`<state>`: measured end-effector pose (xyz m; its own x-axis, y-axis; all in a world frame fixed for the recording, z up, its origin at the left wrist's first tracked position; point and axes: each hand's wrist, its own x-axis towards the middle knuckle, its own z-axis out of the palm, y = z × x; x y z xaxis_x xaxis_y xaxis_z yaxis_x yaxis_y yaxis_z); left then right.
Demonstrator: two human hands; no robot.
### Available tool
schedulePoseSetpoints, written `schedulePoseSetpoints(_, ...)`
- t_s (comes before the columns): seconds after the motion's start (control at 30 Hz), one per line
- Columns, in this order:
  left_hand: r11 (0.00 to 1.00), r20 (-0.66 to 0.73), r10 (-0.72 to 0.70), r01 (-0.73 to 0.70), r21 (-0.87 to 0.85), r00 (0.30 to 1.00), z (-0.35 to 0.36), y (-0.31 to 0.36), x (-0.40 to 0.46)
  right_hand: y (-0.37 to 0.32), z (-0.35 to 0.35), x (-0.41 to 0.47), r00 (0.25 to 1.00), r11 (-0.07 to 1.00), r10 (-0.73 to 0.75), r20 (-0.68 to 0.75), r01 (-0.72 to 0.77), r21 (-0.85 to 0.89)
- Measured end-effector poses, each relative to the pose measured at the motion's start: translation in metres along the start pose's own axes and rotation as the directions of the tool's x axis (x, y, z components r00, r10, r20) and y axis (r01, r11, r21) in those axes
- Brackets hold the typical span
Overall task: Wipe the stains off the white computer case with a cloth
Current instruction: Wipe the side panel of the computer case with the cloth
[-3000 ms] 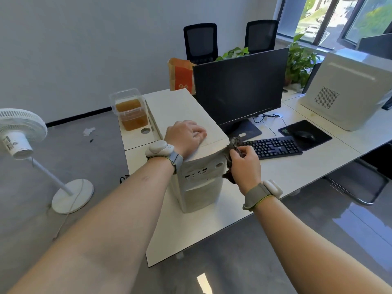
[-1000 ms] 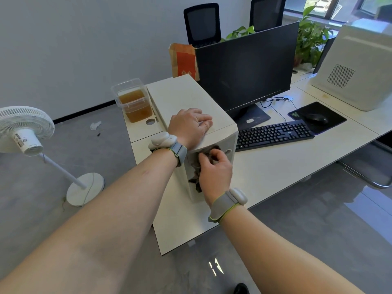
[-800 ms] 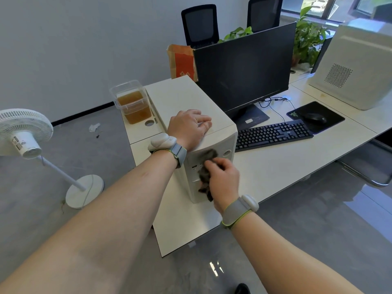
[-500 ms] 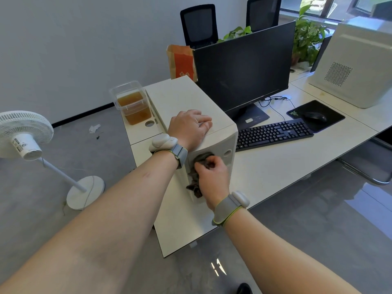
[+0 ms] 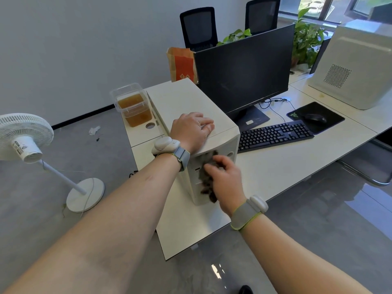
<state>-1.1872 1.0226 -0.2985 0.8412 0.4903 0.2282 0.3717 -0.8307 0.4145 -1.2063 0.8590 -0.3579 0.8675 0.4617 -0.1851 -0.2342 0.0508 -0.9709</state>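
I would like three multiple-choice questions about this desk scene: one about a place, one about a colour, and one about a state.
1. Where does the left hand rest?
A. on top of the white computer case
B. on the keyboard
C. on the fan

2. What colour is the cloth?
A. white
B. dark
C. bright yellow

3. What is the right hand doing?
A. hanging free
B. pressing the cloth to the case's front
C. holding the mouse

Answers:
1. A: the palm lies flat on the case's top panel.
2. B: dark fabric shows beside the fingers against the white front.
3. B: the hand holds the cloth against the front panel.
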Motion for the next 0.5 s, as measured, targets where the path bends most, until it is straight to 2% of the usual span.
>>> schedulePoseSetpoints(0.07, 1.0, 0.001, -0.003, 0.003, 0.004, 1.0, 0.0, 0.0, 0.0, -0.007, -0.009, 0.014, 0.98, 0.986, 0.041, -0.194, -0.009, 0.165)
schedulePoseSetpoints(0.13, 1.0, 0.0, -0.002, 0.002, 0.013, 1.0, 0.0, -0.001, 0.0, -0.015, -0.004, 0.02, 0.97, 0.983, 0.025, -0.243, 0.021, 0.183)
schedulePoseSetpoints(0.23, 1.0, 0.007, -0.008, 0.008, 0.013, 1.0, 0.001, -0.001, 0.001, -0.013, 0.017, 0.007, 0.986, 0.99, 0.048, -0.162, -0.025, 0.141)
schedulePoseSetpoints(0.37, 1.0, -0.01, -0.002, 0.002, 0.013, 1.0, 0.002, -0.001, 0.001, -0.005, 0.02, -0.018, 0.985, 0.984, 0.123, 0.12, -0.137, 0.117)
schedulePoseSetpoints(0.43, 1.0, -0.006, 0.002, -0.002, 0.02, 1.0, 0.001, -0.001, 0.001, -0.01, 0.013, -0.018, 0.985, 0.969, 0.147, 0.092, -0.163, 0.187)
schedulePoseSetpoints(0.5, 1.0, 0.006, -0.004, 0.004, 0.017, 1.0, 0.001, -0.001, 0.001, -0.016, 0.01, -0.008, 0.983, 0.928, 0.182, -0.037, -0.159, 0.336)
